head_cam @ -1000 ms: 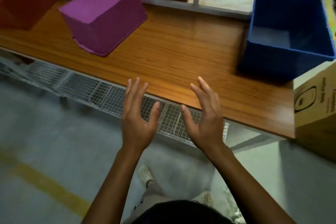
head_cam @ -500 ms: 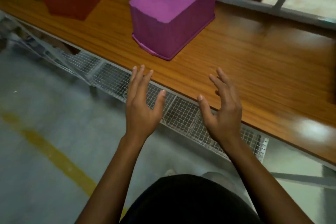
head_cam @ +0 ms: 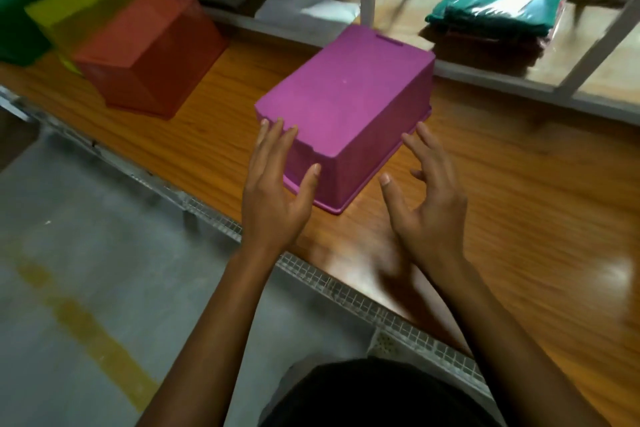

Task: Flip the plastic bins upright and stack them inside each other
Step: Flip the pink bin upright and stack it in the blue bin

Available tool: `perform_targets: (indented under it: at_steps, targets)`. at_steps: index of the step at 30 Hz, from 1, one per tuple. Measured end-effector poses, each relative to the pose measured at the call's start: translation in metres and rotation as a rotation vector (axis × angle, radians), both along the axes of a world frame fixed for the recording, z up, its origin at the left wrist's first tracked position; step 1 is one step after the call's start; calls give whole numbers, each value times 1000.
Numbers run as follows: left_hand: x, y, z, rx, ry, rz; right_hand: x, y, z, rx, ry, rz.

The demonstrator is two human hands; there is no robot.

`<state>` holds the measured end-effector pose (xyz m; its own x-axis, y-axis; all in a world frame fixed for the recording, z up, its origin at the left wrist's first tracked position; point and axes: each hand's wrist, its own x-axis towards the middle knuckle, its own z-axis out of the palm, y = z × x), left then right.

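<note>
The purple bin [head_cam: 346, 107] lies upside down on the wooden table [head_cam: 519, 201], its flat bottom facing up and its rim on the wood. Its long axis runs diagonally, from the near corner close to the hands away toward the far right. The left hand [head_cam: 273, 194] is at the near-left short side, fingers spread wide and holding nothing; its fingertips seem to reach the top edge, but I cannot tell if they really press on it. The right hand [head_cam: 426, 198] is also open wide and empty, just beside the long right wall, still apart from it (the hand is a little blurred). So the bin lies between the two hands, and the left one is nearer. Further left, the orange bin [head_cam: 152, 52], the yellow bin [head_cam: 79, 7] and a green bin [head_cam: 20, 17] also lie bottom up.
</note>
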<state>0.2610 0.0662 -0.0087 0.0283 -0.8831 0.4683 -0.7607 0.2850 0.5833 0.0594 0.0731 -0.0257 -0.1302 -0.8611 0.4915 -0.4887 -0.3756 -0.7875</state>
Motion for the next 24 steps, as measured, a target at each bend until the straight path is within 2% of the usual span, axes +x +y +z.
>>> perform_targets:
  at_steps: [4,8,13,16,20,22,24]
  targets:
    - [6,-49,14,-14,-35,-28,6,-42,7,24,-10,-29]
    - [19,-102,24,96,-60,-83,14,-78,6,67,-80,-98]
    - [38,-185,30,255,33,-191,33,-115,4,281,-343,-250]
    - [42,-225,35,315,21,-229,41,-135,-1,360,-412,-333]
    - [35,-259,25,580,-1,-305,56,-152,-23,465,-489,-333]
    - [35,-268,16,750,94,-401,63,-154,-33,483,-618,-303]
    - [39,-276,9,797,197,-466,66,-156,-37,459,-686,-303]
